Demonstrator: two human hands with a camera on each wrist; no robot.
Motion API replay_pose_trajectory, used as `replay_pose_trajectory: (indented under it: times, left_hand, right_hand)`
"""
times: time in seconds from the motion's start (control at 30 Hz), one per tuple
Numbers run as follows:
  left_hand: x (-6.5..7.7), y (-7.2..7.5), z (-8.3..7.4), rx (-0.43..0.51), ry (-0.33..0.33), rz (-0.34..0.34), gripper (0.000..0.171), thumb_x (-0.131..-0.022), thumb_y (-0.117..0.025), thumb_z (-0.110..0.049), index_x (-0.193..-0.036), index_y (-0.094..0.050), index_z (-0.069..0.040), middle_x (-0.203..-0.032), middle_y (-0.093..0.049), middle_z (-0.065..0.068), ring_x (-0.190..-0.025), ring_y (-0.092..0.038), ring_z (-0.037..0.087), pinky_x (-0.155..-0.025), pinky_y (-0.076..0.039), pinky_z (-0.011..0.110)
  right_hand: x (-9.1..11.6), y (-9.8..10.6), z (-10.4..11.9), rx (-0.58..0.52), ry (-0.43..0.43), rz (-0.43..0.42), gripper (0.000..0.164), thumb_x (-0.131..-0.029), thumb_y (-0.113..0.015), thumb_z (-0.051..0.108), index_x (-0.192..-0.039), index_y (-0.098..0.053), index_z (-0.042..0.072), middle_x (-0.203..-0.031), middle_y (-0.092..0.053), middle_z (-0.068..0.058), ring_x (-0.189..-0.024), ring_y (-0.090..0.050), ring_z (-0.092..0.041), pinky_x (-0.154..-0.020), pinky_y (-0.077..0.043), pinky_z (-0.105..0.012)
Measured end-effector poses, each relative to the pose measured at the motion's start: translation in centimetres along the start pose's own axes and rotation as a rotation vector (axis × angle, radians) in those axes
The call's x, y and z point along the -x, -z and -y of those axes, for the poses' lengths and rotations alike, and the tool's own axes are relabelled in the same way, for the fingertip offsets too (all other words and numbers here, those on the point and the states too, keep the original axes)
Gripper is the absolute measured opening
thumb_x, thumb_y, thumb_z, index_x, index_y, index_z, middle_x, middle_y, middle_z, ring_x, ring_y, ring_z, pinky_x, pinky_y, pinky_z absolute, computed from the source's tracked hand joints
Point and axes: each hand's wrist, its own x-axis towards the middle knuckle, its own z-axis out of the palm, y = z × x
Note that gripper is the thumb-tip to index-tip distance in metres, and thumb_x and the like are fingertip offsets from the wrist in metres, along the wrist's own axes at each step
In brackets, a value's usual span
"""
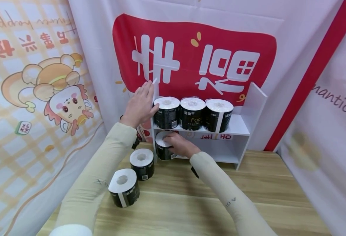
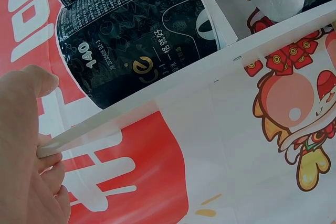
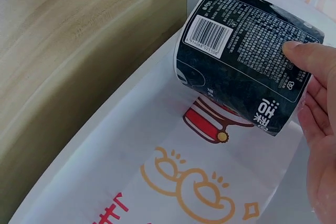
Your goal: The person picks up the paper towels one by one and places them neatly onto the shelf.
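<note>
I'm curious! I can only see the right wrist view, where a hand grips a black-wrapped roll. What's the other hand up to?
Observer: The left hand holds the upper end of the left side panel of the white shelf.

Visitor: Ooh! How many rolls sit on the upper level?

Observer: Three black-wrapped rolls, side by side; the rightmost has a pale vertical strip on its wrapper.

Visitor: And on the table, how many?

Observer: The head view shows two more rolls standing on the wooden table, left of the shelf.
</note>
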Motion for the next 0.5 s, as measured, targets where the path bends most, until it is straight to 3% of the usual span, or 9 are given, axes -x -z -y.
replay_pose_trajectory:
  times: [0.23,0.5]
  left_hand:
    - [0.0,0.2,-0.1,0.001,0.008,0.013,0.093,-0.101,-0.065,-0.040,-0.168,-0.015,-0.001,-0.176,-0.019,0.021,-0.164,-0.020,0.038,-0.132,-0.027,0.051]
    - [-0.1,0.0,0.0,0.003,0.004,0.004,0.091,-0.101,-0.064,-0.041,-0.168,-0.016,-0.002,-0.176,-0.019,0.020,-0.164,-0.021,0.037,-0.132,-0.027,0.051]
  right_hand:
    - [0.1,-0.2,-0.6,-0.075,-0.049,0.004,0.042,-0.098,-0.074,0.007,-0.140,-0.066,0.007,-0.143,-0.064,-0.014,-0.133,-0.062,-0.028,-0.108,-0.056,-0.041]
    - [0.0,-0.4,-1.1,-0.149,-0.060,-0.027,0.044,-0.097,-0.075,0.006,-0.140,-0.066,0.005,-0.144,-0.065,-0.015,-0.135,-0.062,-0.029,-0.108,-0.056,-0.043]
